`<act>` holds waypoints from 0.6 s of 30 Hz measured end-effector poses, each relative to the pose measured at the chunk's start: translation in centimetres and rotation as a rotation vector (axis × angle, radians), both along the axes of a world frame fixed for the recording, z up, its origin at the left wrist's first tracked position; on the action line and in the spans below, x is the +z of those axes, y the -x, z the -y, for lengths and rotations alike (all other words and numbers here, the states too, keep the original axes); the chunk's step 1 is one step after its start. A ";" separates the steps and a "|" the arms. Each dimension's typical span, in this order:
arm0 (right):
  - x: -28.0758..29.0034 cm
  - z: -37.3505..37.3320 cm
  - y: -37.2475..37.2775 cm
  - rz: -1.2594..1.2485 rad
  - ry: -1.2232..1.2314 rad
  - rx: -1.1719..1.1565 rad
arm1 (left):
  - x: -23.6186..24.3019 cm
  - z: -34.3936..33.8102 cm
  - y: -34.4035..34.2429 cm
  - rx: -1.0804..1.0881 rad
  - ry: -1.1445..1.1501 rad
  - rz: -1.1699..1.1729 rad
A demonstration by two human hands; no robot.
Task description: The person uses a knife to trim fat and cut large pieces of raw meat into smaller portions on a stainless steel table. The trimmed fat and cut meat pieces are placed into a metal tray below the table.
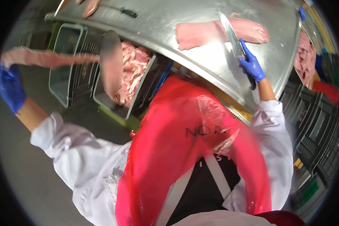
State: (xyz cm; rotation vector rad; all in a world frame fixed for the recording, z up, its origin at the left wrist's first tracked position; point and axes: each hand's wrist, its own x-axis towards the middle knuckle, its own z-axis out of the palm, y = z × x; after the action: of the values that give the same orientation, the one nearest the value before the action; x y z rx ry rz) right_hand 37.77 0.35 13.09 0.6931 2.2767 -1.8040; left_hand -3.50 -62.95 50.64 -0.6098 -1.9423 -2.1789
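Head view, left hand [12, 88] outstretched, right [253, 67] holding knife [231, 33]

Thin blue gloves [11, 92] cover the left hand [12, 87] and right hand [253, 67]. Behind each glove begins a loose, wrinkled white sleeve [83, 158]. Lower, between the hands, spreads a glossy red plastic apron [165, 120] (dark handwriting [203, 131] marks it), then black cloth [190, 197] with white lettering [219, 158] and pale straps [217, 177].

Grey floor [30, 158] lies beside a gleaming steel table [158, 28].
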 end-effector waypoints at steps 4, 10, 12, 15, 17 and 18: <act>-4.1 -4.8 0.5 -0.241 0.136 -0.539 | -21.7 4.6 3.6 0.399 1.788 -0.034; -9.1 -10.3 6.8 -0.402 0.137 -0.977 | -42.0 -32.1 -5.7 -0.409 1.202 -0.174; -10.0 -11.4 9.1 -0.427 0.088 -1.033 | -46.4 -38.6 -9.5 -0.584 1.103 -0.241; -11.1 -14.8 9.9 -0.360 0.043 -1.012 | -47.7 -42.0 -14.0 -0.774 1.045 -0.329; -11.2 -17.5 9.8 -0.285 0.072 -0.851 | -47.4 -42.1 -18.6 -1.092 0.972 -0.328; -11.0 -18.1 10.0 -0.132 -0.088 -0.845 | -46.1 -42.2 -20.5 -1.224 0.855 -0.297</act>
State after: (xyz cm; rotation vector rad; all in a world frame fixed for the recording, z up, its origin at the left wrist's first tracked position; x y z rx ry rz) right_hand 27.80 18.42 2.10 1.8092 2.3316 -2.0886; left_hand 17.00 -20.70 4.53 -2.5910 -2.5576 -1.1905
